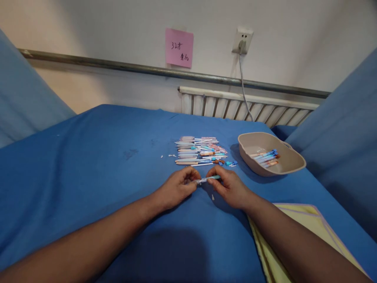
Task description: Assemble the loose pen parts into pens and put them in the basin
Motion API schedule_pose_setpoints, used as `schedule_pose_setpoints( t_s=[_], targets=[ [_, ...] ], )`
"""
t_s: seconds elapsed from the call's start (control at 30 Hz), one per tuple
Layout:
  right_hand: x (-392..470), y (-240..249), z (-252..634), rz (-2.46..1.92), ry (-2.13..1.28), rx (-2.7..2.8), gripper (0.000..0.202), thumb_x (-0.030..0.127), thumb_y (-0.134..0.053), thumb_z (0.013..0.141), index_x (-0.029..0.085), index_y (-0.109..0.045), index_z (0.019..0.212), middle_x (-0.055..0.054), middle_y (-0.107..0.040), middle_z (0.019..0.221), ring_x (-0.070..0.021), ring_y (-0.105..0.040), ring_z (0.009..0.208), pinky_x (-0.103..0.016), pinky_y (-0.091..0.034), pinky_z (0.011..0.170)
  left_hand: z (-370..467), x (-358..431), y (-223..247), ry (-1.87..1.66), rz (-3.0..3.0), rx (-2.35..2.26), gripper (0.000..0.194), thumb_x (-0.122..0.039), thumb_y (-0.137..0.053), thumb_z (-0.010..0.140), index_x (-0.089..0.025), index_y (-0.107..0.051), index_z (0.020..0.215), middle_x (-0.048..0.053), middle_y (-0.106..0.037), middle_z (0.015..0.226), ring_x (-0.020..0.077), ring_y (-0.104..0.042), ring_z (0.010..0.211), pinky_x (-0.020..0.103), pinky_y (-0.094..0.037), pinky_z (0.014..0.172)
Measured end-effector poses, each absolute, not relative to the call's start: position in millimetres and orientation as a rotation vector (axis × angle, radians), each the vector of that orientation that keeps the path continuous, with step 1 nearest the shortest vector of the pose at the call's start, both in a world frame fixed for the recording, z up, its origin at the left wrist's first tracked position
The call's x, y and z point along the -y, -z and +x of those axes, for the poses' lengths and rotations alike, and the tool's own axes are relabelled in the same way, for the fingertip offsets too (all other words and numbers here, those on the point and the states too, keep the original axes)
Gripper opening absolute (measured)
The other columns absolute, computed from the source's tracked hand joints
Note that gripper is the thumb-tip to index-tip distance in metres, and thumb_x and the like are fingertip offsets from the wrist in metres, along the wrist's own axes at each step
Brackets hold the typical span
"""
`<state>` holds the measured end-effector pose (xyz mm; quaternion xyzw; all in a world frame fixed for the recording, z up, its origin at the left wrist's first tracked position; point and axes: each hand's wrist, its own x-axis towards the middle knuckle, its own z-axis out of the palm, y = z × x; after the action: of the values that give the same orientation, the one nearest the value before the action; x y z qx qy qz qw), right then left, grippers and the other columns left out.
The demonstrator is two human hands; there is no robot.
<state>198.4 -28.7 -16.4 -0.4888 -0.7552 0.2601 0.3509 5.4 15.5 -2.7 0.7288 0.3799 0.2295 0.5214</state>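
Between both hands lies a pen (203,180) with a whitish, clear middle and a pale green end. My left hand (180,187) is closed in a pinch at its left end, where the fingers partly hide the tip. The pale green part is pinched by my right hand (231,186). Just beyond the hands, a cluster of pen parts (188,151) is laid out in rows: pale barrels, thin white refills, and blue, orange and pink pieces. Several small blue and teal pieces (231,163) sit at its right edge. A small white piece (213,197) rests below the right hand.
A beige basket (250,147) at the right holds several coloured pens (266,158). Under my right forearm is a folded yellow cloth (306,224). Blue cloth (118,137) covers the table. Behind it are a radiator (210,106), a metal rail (132,68) and a plugged-in cord (242,74).
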Motion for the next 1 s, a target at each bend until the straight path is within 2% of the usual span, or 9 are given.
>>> schedule_pose_setpoints(
  t_s=[0.13, 0.33, 0.53, 0.63, 0.8, 1.0],
  targets=[
    [28.0, 15.6, 198.1, -1.263, -0.666, 1.963, 0.006, 0.018, -0.048, 0.086, 0.019, -0.054, 0.089, 0.000, -0.058, 0.075, -0.0129, -0.052, 0.067, -0.024, -0.038, 0.062, 4.3, -15.4, 4.1, -0.523, 1.720, -0.899, 0.010, -0.021, -0.052, 0.073, -0.016, -0.055, 0.080, -0.004, -0.051, 0.065, 0.0093, -0.043, 0.057, 0.020, -0.034, 0.053],
    [29.3, 14.2, 198.0, -1.217, -0.647, 1.967, 0.008, 0.017, -0.050, 0.086, 0.019, -0.056, 0.090, 0.000, -0.061, 0.080, -0.0127, -0.053, 0.070, -0.024, -0.039, 0.065, 3.0, -14.8, 5.6, -0.527, 1.643, -0.939, 0.011, -0.024, -0.054, 0.073, -0.016, -0.053, 0.079, -0.007, -0.046, 0.058, 0.0080, -0.038, 0.051, 0.019, -0.030, 0.049],
    [31.2, 13.5, 196.4, -1.191, -0.631, 1.976, 0.006, 0.017, -0.050, 0.087, 0.019, -0.055, 0.089, 0.000, -0.061, 0.079, -0.0124, -0.055, 0.071, -0.024, -0.040, 0.066, 5.7, -14.3, 3.0, -0.561, 1.652, -0.936, 0.020, -0.033, -0.061, 0.073, -0.015, -0.051, 0.073, -0.007, -0.043, 0.057, 0.0077, -0.037, 0.053, 0.019, -0.031, 0.049],
    [31.6, 13.1, 196.0, -1.189, -0.622, 1.993, 0.006, 0.016, -0.050, 0.086, 0.019, -0.055, 0.088, 0.000, -0.061, 0.079, -0.0126, -0.055, 0.071, -0.024, -0.040, 0.066, 5.5, -14.2, 1.4, -0.539, 1.691, -0.914, 0.015, -0.029, -0.058, 0.075, -0.016, -0.052, 0.074, -0.008, -0.042, 0.057, 0.0074, -0.036, 0.052, 0.019, -0.030, 0.049],
    [32.3, 12.1, 195.5, -1.197, -0.618, 2.000, 0.007, 0.017, -0.049, 0.087, 0.019, -0.056, 0.089, 0.000, -0.061, 0.078, -0.0126, -0.055, 0.070, -0.024, -0.040, 0.065, 4.5, -12.2, -0.1, -0.529, 1.743, -0.931, 0.009, -0.021, -0.054, 0.072, -0.015, -0.056, 0.078, -0.006, -0.049, 0.061, 0.0085, -0.041, 0.055, 0.019, -0.034, 0.051],
    [33.5, 10.9, 196.6, -1.162, -0.593, 2.080, 0.009, 0.016, -0.054, 0.085, 0.019, -0.056, 0.093, -0.003, -0.063, 0.086, -0.0147, -0.057, 0.077, -0.025, -0.042, 0.069, 2.2, -10.3, 2.6, -0.469, 1.756, -1.018, 0.012, -0.025, -0.055, 0.071, -0.015, -0.056, 0.078, -0.006, -0.049, 0.058, 0.0085, -0.042, 0.051, 0.018, -0.033, 0.046]
  ],
)
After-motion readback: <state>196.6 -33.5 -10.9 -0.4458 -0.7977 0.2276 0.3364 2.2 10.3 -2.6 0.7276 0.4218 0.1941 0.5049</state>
